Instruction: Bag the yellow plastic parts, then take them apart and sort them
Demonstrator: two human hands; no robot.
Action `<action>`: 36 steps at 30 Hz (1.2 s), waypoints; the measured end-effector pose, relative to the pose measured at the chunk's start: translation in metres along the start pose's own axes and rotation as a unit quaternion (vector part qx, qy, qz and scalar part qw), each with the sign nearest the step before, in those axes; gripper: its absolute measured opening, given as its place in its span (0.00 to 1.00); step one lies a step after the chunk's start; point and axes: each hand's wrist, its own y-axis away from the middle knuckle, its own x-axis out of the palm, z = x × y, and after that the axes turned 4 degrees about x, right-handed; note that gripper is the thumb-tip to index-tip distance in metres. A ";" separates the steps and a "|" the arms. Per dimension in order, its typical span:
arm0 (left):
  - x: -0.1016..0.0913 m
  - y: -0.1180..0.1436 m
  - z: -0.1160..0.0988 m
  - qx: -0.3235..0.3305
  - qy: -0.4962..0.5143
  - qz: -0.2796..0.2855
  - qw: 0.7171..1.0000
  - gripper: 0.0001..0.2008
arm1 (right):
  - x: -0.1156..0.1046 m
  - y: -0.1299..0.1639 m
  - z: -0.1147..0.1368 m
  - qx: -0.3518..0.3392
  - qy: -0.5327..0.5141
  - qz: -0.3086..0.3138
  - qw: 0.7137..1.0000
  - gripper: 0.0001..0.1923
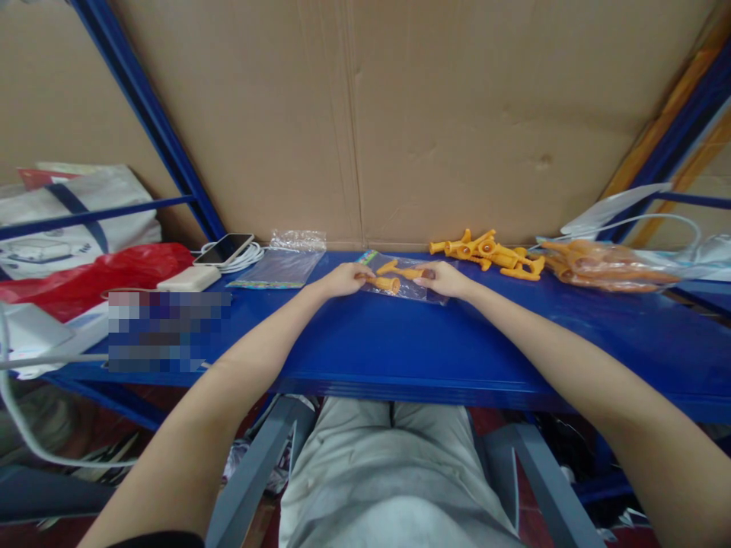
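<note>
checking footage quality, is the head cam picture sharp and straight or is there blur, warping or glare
Head view: strong wide-angle warp, the blue shelf edge and frame posts bow outward; a pixelated block hides part of the left side; both hands, left hand and right hand, and the orange parts read fairly sharp; light even, faint sheen on the clear bag.

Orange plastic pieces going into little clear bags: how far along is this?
Done: a filled clear bag of orange pieces lies at right. In hand: left hand and right hand hold a small clear plastic bag with orange pieces. Left: a loose orange pile and empty clear bags.
</note>
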 end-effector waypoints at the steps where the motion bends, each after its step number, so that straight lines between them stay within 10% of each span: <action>1: 0.001 0.000 0.000 0.015 0.007 0.003 1.000 0.19 | 0.001 0.000 0.001 -0.001 -0.016 0.006 1.000 0.09; 17: 0.019 -0.011 0.015 0.026 0.036 -0.082 0.996 0.28 | 0.013 -0.002 -0.005 0.008 0.064 -0.064 0.996 0.05; 36: 0.015 -0.004 0.000 0.004 -0.010 0.011 1.000 0.22 | 0.017 0.000 0.002 0.037 0.003 -0.119 0.992 0.11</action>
